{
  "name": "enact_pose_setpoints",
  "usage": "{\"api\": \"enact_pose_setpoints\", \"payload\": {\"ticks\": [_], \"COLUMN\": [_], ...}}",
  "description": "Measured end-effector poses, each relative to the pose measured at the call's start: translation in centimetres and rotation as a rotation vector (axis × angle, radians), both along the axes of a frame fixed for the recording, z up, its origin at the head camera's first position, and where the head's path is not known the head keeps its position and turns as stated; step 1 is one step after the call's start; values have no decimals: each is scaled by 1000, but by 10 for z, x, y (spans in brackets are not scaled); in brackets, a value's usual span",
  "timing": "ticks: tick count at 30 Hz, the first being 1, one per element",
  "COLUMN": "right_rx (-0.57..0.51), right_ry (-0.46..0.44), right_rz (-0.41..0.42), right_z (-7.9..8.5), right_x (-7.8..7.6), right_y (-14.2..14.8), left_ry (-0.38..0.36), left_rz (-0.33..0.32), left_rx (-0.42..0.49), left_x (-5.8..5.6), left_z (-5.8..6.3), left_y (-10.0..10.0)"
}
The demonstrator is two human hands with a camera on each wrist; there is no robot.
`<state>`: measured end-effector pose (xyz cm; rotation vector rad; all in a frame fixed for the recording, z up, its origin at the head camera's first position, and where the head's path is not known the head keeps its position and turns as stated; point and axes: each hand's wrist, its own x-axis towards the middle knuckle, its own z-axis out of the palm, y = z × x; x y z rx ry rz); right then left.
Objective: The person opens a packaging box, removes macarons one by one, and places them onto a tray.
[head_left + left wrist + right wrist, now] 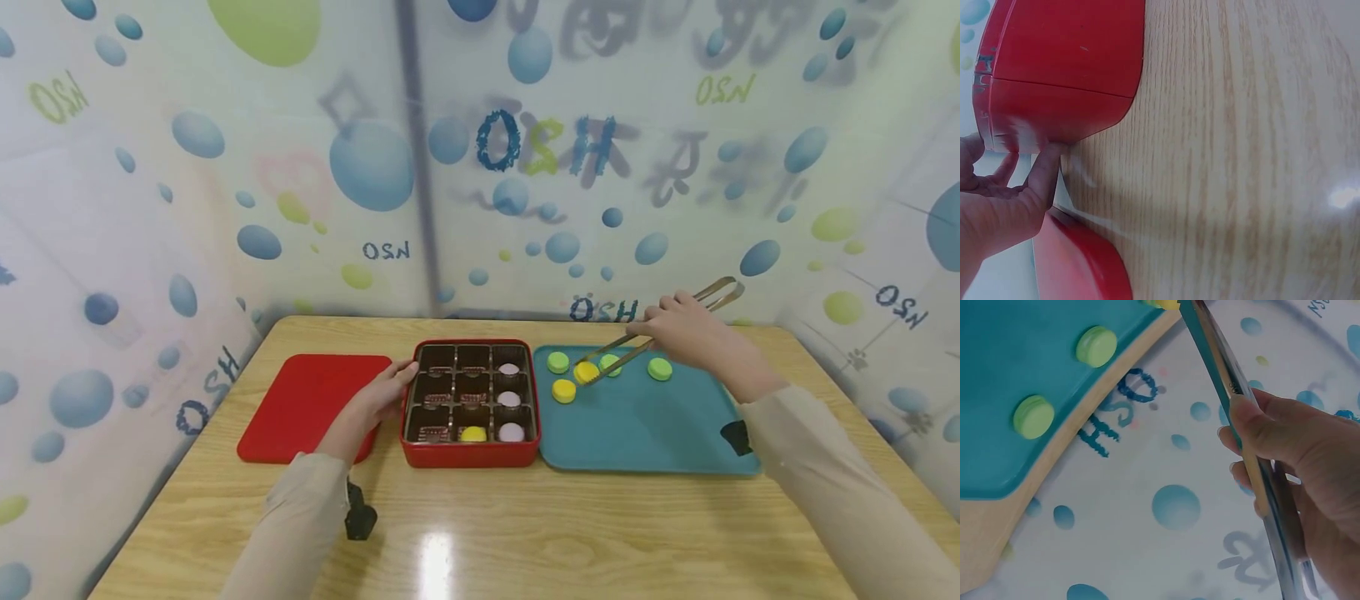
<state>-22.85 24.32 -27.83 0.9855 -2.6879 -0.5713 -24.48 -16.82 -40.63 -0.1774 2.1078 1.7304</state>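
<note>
My right hand [686, 331] holds metal tongs [1217, 353] above the blue-green tray [652, 442]. The tongs' tips lie on either side of a yellow macaron [586, 372]; whether they squeeze it I cannot tell. Close by lie another yellow macaron [564, 391] and green macarons, one [558, 362] to the left and one [660, 369] farther right. Fingertips of my left hand [1013, 203] touch the outer left wall of a red box [471, 455]. Inside its dark divided insert, lilac macarons [509, 399] fill the right column, and a yellow macaron [473, 434] sits front middle.
A red lid-like panel [300, 408] lies flat on the wooden table [480, 525], left of the box. The tray stands against the box's right side. A patterned curtain [480, 217] rises behind the table and along both sides.
</note>
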Motion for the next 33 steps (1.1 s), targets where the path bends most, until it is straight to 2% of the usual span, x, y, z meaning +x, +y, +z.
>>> {"api": "enact_pose_setpoints", "payload": {"ticks": [6,15,25,33], "right_rx": [5,43,38,44], "right_ry": [-19,-108,-149,-169], "right_rz": [-16,-72,-81,-124], "right_z": [-5,-13,-18,-17], "right_x": [1,-1,-1,0], "right_y": [15,28,32,32], "left_ry": [-7,-18,-14,-16], "left_rz": [3,6,6,12], "left_rx": [5,1,10,-1], "left_x": [0,0,0,-2], "left_z": [-1,1,-2,-2], "left_y": [0,0,0,0]}}
